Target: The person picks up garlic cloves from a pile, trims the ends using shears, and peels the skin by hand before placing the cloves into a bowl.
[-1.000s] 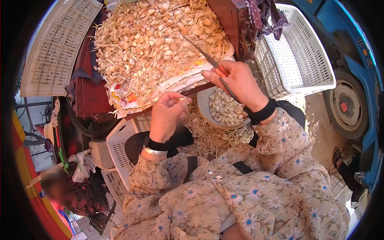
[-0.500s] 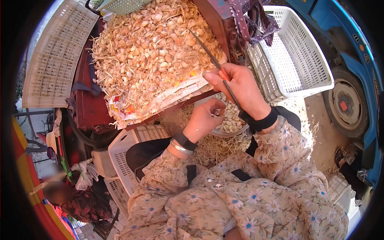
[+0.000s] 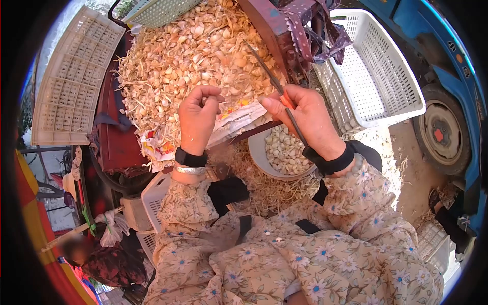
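In my right hand (image 3: 312,119) is a long, narrow dark knife (image 3: 263,65) with a red-orange band at the grip; its tip points up and left over the garlic. My left hand (image 3: 197,119) is raised at the near edge of a heap of garlic cloves (image 3: 183,66), thumb and fingers curled together; whatever they hold, if anything, is hidden. The heap lies on printed sacking (image 3: 239,121), mixed with dry stalks and skins. Below, between the wrists, a pale bowl (image 3: 260,158) contains whitish garlic cloves (image 3: 287,152).
A white plastic basket (image 3: 351,109) stands at the right, near a blue vehicle (image 3: 470,107). Another slatted crate (image 3: 73,76) is at upper left. Straw and skins (image 3: 274,190) cover the ground under the bowl. A person (image 3: 114,264) is at lower left.
My left hand has moved from over the bowl up and left to the garlic heap, uncovering the bowl. My right hand keeps the knife almost in place.
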{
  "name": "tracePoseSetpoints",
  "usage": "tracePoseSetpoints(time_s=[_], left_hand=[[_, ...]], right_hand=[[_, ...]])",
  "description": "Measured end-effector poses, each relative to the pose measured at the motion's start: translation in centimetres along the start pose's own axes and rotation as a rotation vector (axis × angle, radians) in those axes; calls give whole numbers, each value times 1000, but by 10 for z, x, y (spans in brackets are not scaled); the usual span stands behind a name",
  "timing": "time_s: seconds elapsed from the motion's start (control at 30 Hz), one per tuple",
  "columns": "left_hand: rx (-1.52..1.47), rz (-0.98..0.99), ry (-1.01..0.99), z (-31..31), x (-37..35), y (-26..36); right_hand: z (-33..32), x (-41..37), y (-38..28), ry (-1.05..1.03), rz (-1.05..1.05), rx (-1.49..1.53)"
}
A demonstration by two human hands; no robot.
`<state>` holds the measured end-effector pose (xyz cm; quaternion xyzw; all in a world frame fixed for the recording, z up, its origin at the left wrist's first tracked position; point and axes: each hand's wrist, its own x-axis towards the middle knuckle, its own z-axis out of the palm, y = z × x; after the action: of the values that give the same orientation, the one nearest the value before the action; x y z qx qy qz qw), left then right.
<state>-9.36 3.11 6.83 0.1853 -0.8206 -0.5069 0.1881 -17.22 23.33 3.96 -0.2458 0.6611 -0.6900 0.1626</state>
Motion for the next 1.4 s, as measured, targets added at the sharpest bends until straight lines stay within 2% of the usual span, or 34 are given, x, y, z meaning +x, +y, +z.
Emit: tracePoseSetpoints(time_s=[0.07,0.17,0.27,0.37,0.53,0.7,0.8,0.9,1.03,1.17,1.27,1.4], left_hand=[[185,55,39,-32,17,-14],[344,-40,-25,-55,32,-52],[465,230,-69,-19,41,-69],[819,249,-48,-7,45,-71],[821,155,-125,-21,51,-79],[828,213,-133,-30,41,-86],[668,112,-15,-33,27,-80],[-143,-245,119,-36,17,-65],[-735,-263,-67,-42,-8,-35],[-967,-307,-116,-37,-27,-24],[-1116,-361,-123,-35,-36,-19],[-1282,-500,60,-22,-49,-9]], right_hand=[[0,0,0,-5,27,1],[3,2,-2,-10,61,-33],[13,6,6,-12,39,-50],[14,8,9,-6,4,-88],[14,11,13,-19,24,-143],[18,10,6,-53,2,-227],[21,8,5,-64,-16,-258],[23,5,3,-89,-23,-339],[29,1,12,-131,-88,-449],[33,-1,5,-201,-69,-513],[39,-3,16,-59,-317,-572],[39,-2,7,-75,-323,-638]])
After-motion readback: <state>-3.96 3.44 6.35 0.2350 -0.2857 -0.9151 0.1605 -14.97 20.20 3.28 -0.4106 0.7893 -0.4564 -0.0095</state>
